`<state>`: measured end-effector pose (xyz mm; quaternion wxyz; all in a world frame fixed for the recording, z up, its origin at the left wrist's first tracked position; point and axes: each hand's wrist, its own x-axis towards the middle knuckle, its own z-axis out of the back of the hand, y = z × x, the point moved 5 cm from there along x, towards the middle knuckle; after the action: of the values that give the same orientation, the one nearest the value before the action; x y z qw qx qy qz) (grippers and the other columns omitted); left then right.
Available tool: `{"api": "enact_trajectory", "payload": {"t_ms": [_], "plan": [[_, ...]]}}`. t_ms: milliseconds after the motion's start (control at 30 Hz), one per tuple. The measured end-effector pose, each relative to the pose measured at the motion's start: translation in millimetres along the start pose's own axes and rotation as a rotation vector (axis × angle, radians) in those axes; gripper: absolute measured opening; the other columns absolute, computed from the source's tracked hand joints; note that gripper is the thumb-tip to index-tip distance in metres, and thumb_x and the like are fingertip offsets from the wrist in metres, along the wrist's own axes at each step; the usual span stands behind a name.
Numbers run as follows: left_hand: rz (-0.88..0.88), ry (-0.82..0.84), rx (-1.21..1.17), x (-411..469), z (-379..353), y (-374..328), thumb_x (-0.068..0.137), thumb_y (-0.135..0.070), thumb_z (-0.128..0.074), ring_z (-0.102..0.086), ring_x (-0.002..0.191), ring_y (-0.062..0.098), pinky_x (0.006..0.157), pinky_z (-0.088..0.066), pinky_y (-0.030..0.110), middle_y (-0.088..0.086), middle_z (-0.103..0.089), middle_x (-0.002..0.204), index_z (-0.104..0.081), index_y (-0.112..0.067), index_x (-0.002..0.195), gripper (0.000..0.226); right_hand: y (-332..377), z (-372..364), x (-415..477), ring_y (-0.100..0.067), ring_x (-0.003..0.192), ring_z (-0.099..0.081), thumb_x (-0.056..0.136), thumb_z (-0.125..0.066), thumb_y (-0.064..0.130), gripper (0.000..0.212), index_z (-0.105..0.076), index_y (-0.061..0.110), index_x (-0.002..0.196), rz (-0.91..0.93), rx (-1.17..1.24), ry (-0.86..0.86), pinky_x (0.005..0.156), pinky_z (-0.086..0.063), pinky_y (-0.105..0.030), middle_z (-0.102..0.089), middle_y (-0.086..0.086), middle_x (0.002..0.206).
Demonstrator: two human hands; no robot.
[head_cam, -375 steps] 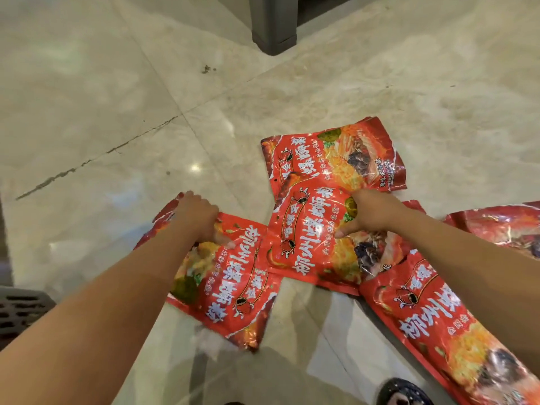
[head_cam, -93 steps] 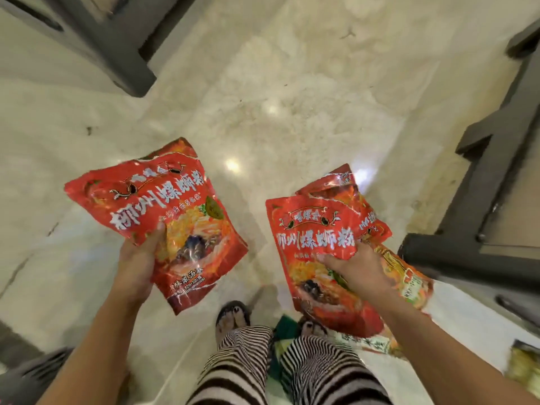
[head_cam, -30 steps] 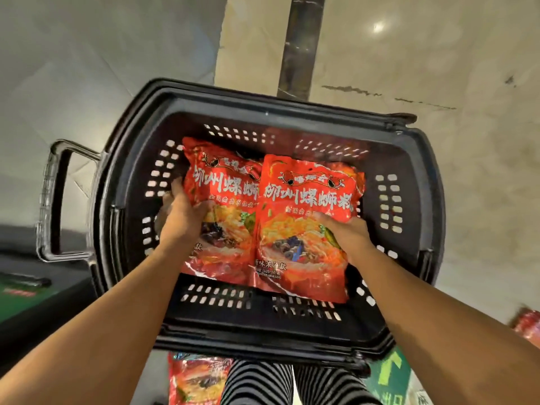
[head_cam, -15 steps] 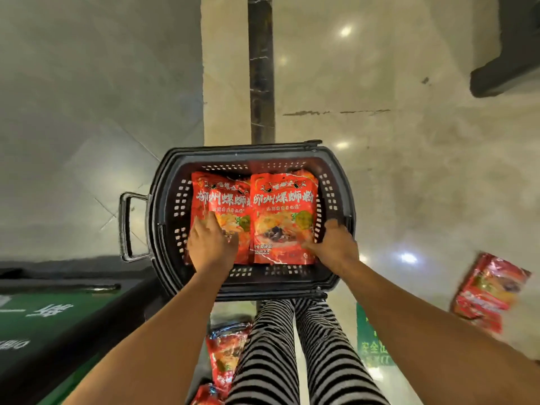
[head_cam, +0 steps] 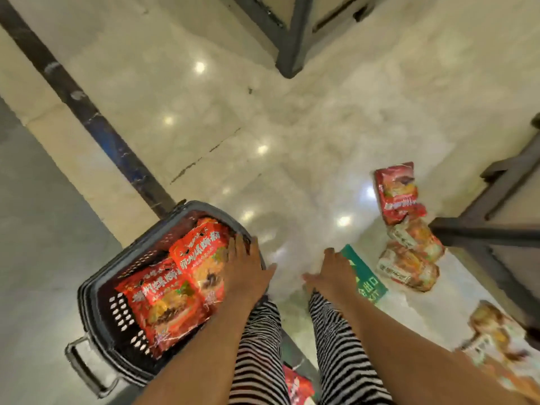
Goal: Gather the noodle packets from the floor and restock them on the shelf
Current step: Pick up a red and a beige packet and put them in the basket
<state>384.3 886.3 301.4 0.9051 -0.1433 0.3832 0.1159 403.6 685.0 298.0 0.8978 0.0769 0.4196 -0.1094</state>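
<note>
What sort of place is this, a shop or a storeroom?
Most likely a supermarket aisle: a black shopping basket holds red noodle packets, dark shelving bases stand on the polished tile floor, and a green exit sign is stuck to it. No stocked shelf shows.
</note>
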Motion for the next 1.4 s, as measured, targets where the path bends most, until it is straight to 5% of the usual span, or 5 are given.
{"api": "enact_trajectory", "payload": {"t_ms": [267, 667, 800, 1100, 1400], "plan": [[-0.283, 0.039, 0.314, 48.9, -3.9, -163.5, 0.096, -0.067, -0.034, 0.001, 0.152, 0.034, 0.122, -0.006, 0.045, 0.018, 0.006, 0.165, 0.0, -0.019, 0.158, 0.086, -167.2, 42.2, 42.1, -0.029, 0.113, -0.054, 0.073, -0.075, 0.059, 0.078, -0.046, 0.01, 0.125, -0.252, 0.326, -0.062, 0.085, -0.051, -0.039, -0.055, -0.01, 0.119], [-0.48, 0.109, 0.475, 144.5, -94.3, -417.2, 0.095, -0.064, -0.04, 0.0, 0.153, 0.032, 0.122, -0.004, 0.042, 0.015, 0.003, 0.165, -0.004, -0.021, 0.159, 0.084, -399.5, 52.4, 140.6, -0.03, 0.12, -0.052, 0.075, -0.075, 0.058, 0.08, -0.041, 0.013, 0.132, -0.515, 0.587, 0.022, 0.093, -0.048, -0.039, -0.055, -0.011, 0.128], [-0.552, 0.081, 0.566, 217.3, -138.9, -459.2, 0.095, -0.064, -0.041, 0.001, 0.153, 0.032, 0.122, -0.004, 0.042, 0.016, 0.004, 0.165, -0.002, -0.02, 0.159, 0.087, -451.1, 27.7, 216.8, -0.033, 0.125, -0.049, 0.076, -0.073, 0.06, 0.091, -0.034, 0.011, 0.141, -0.539, 0.592, -0.021, 0.098, -0.045, -0.04, -0.05, -0.014, 0.136], [-0.902, -0.127, 0.712, 449.3, -245.6, -556.5, 0.078, -0.067, -0.067, -0.013, 0.15, 0.041, 0.12, -0.014, 0.051, 0.02, -0.013, 0.163, -0.021, -0.017, 0.157, 0.104, -515.2, -76.8, 431.4, -0.03, 0.097, -0.063, 0.06, -0.078, 0.059, 0.078, -0.055, 0.014, 0.12, -0.546, 0.706, -0.191, 0.081, -0.056, -0.039, -0.066, -0.009, 0.107], [-1.209, -0.106, 1.059, 583.3, -330.2, -700.4, 0.068, -0.079, -0.063, -0.005, 0.152, 0.036, 0.121, -0.001, 0.051, 0.016, -0.01, 0.164, -0.005, -0.019, 0.158, 0.123, -579.7, -89.8, 532.8, -0.025, 0.128, -0.041, 0.073, -0.078, 0.055, 0.09, -0.04, 0.012, 0.142, -0.315, 0.385, -0.384, 0.107, -0.036, -0.036, -0.047, -0.009, 0.139]]}}
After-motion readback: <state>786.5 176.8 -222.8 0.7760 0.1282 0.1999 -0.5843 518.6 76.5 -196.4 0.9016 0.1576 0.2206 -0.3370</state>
